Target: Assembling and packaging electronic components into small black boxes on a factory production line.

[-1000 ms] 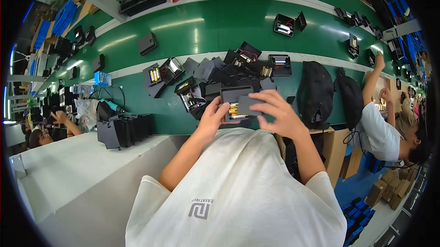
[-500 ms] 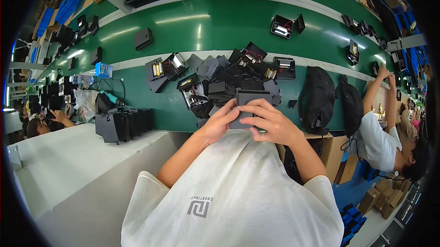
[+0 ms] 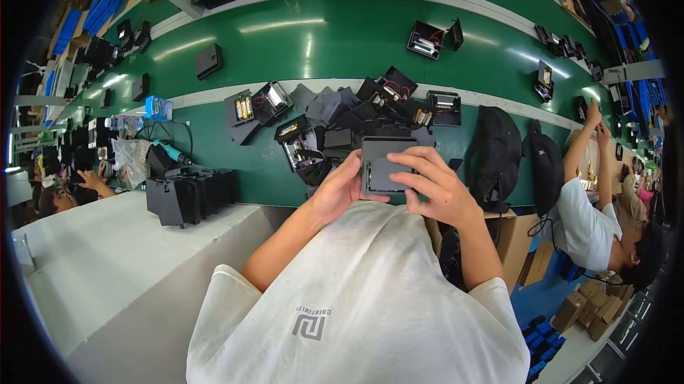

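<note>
In the head view, the left hand [image 3: 340,186] keeps a closed grip on a black case [image 3: 388,144] at the counter's [image 3: 258,174] near edge. The right hand's [image 3: 447,190] half-bent fingers lie across its face; whether they pinch it, I can't tell. Black panels [image 3: 329,106] lie heaped beyond, a black bag [image 3: 493,156] right.

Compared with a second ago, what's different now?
The right hand has moved the flat cover leftward over the held case. Farther off, a closed box and an open box shifted left. The left hand still holds the case; the pile of dark parts stayed put.
</note>
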A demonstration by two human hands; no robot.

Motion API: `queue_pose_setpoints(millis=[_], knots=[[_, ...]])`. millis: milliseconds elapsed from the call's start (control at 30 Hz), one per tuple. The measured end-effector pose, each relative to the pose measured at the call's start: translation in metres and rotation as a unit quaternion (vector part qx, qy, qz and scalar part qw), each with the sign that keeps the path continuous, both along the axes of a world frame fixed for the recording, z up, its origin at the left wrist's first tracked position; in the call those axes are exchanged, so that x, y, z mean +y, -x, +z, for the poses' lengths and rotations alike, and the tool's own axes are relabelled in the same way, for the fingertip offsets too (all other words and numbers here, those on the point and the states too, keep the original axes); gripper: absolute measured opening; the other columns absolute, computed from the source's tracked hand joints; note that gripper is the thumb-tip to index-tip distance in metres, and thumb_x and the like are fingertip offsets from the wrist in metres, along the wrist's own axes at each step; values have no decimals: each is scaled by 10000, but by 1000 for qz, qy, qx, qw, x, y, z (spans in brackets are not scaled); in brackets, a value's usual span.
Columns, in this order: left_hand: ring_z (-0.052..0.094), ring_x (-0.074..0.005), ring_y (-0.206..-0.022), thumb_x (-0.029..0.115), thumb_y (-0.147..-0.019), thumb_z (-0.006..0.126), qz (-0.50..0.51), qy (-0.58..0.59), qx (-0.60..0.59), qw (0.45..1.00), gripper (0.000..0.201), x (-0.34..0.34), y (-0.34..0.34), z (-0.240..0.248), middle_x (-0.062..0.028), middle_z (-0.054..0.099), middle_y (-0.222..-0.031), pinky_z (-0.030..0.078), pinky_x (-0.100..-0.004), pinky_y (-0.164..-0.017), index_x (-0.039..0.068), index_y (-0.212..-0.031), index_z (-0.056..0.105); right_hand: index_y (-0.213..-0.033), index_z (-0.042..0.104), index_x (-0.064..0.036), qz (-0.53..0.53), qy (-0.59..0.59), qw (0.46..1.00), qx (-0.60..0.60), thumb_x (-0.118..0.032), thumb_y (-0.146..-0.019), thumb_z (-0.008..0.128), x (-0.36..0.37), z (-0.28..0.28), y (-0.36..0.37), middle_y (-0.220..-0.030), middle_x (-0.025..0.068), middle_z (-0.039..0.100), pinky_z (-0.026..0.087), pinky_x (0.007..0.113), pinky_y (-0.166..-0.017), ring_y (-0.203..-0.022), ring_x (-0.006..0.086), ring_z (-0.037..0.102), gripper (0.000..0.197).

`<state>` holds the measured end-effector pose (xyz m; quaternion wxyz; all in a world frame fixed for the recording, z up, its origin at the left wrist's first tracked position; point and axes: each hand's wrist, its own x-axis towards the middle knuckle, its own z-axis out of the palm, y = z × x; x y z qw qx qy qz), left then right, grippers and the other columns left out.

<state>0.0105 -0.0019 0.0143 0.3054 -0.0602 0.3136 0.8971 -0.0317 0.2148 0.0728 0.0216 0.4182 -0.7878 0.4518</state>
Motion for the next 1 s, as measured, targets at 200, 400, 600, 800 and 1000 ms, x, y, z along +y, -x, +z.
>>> queue_pose_setpoints(millis=[200,400,600,800,1000], knots=[[618,-283,-1071,226,-974,550,4,43,-1,999,514,-4,5,1,-160,546,-1275,570,-458,-861,53,-1412,344,-995,641,-27,23,-13,1000,0,69,-596,672,-5,-6,15,-1244,77,621,508,381,-908,-1018,287,569,412],[604,-285,-1059,85,-910,649,8,72,-25,997,577,-9,22,-3,-168,503,-1292,586,-447,-832,18,-1386,331,-980,659,-19,35,-3,999,2,54,-613,656,-13,-16,30,-1239,109,629,467,473,-997,-1028,297,572,374],[608,-273,-1044,82,-898,650,21,114,-25,993,608,-16,51,-10,-185,533,-1269,575,-428,-856,5,-1407,325,-1089,617,-29,46,-24,998,21,50,-671,648,-19,-32,58,-1305,122,576,407,518,-1058,-1110,298,545,427],[593,-259,-1049,78,-890,659,52,224,53,972,637,-23,90,-12,-187,478,-1288,591,-381,-795,-22,-1407,301,-1336,438,-56,-107,185,911,-352,16,-790,617,-43,-54,80,-1449,148,409,327,516,-1111,-1259,280,445,578],[600,-251,-1027,105,-891,663,110,272,32,956,619,-48,178,-54,-185,494,-1272,572,-336,-769,-37,-1392,328,-1397,336,26,-256,75,923,-277,-200,-869,649,-39,-103,196,-1416,205,396,341,442,-1079,-1289,332,418,653]])
